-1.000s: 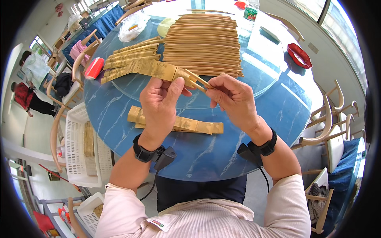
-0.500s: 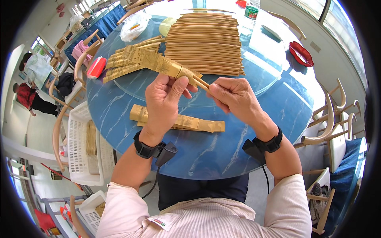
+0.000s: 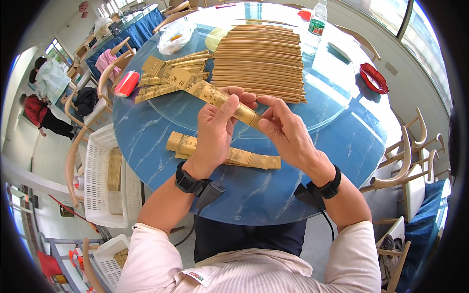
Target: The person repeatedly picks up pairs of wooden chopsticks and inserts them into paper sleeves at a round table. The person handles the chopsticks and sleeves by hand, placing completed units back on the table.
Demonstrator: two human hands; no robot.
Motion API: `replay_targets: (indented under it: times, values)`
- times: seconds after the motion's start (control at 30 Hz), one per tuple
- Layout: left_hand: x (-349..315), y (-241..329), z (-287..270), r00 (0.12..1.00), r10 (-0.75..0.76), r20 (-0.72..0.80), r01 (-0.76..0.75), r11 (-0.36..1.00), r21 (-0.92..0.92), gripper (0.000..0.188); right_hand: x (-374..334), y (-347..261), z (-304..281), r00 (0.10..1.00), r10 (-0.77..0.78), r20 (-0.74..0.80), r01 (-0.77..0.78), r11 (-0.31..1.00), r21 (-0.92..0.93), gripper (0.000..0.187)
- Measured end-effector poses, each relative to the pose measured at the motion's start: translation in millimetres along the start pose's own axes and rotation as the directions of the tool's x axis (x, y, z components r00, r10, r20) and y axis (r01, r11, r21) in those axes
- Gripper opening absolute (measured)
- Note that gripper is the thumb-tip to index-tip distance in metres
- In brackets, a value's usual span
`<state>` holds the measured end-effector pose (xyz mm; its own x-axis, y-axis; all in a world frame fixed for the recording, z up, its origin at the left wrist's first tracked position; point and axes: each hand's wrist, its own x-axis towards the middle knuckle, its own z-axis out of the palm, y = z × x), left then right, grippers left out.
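Over the blue table my left hand and right hand both pinch one gold sleeve, near the chopstick pile.

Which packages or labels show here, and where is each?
Gold paper sleeve: long, flat, held in both hands.
Filled gold sleeves: on the blue table near the person.
Empty gold sleeves: fanned pile, upper left.
Red packet: table's left edge.
Bottle's green label: far side.
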<state>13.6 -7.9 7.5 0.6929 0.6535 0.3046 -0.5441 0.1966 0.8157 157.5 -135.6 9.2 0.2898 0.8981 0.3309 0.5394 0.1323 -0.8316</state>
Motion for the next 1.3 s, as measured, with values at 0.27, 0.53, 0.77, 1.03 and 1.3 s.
replay_targets:
  times: [0.27, 0.53, 0.77, 1.03, 1.3]
  values:
    - [23.4, 31.4, -49.7, 0.971, 0.048, -0.235, -0.147, 0.893, -0.425, 0.029, -0.8, -4.8, 0.3, 0.950, 0.186, 0.253, -0.162, 0.980, -0.113, 0.036]
    - [23.3, 21.5, -49.8, 0.982, 0.007, -0.190, -0.099, 0.873, -0.478, 0.038, 3.5, -4.1, 4.6, 0.898, 0.302, 0.321, -0.311, 0.950, -0.023, 0.022]
    - [12.3, -1.4, -27.1, 0.988, -0.102, -0.112, 0.042, 0.894, -0.445, 0.041, -5.7, 5.9, 24.0, 0.912, 0.293, 0.288, -0.330, 0.940, 0.088, 0.022]
    - [30.9, 35.7, -68.0, 0.982, 0.005, -0.188, -0.129, 0.748, -0.651, 0.037, 0.8, 7.3, 2.2, 0.985, 0.099, 0.143, -0.161, 0.827, 0.538, 0.023]
    - [28.9, 37.4, -70.3, 0.993, 0.008, -0.120, -0.092, 0.688, -0.720, 0.040, 4.1, 6.3, 0.1, 0.976, 0.043, 0.212, -0.151, 0.838, 0.524, 0.019]
